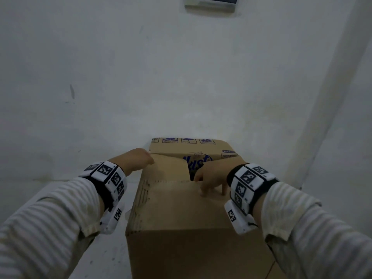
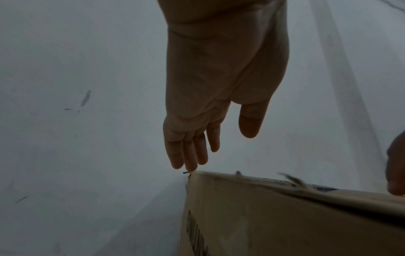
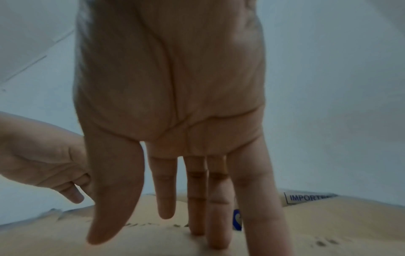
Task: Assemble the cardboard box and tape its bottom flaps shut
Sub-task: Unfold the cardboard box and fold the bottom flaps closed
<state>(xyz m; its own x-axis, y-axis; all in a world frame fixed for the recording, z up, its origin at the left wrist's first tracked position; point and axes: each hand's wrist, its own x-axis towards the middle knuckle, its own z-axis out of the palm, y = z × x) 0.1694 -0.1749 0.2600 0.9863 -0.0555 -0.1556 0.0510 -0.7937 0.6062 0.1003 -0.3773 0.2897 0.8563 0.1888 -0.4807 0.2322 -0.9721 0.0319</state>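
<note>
A brown cardboard box [image 1: 181, 248] stands upright in front of me, its top flaps folded inward. The far flap [image 1: 193, 150] carries blue print, and a dark gap shows between the flaps. My left hand [image 1: 141, 158] reaches to the box's far left corner; in the left wrist view the left hand [image 2: 210, 138] has straight fingers, one tip touching that corner of the box [image 2: 285, 225]. My right hand [image 1: 211, 184] points down onto the near flap [image 1: 177, 206]. In the right wrist view the right hand [image 3: 162, 190] presses straight fingertips on the cardboard [image 3: 328, 225].
A white wall [image 1: 141, 77] rises close behind the box, with a white vertical ridge [image 1: 322, 97] at the right. A framed fixture [image 1: 210, 3] hangs high on the wall. White floor [image 1: 100, 258] lies to the left of the box.
</note>
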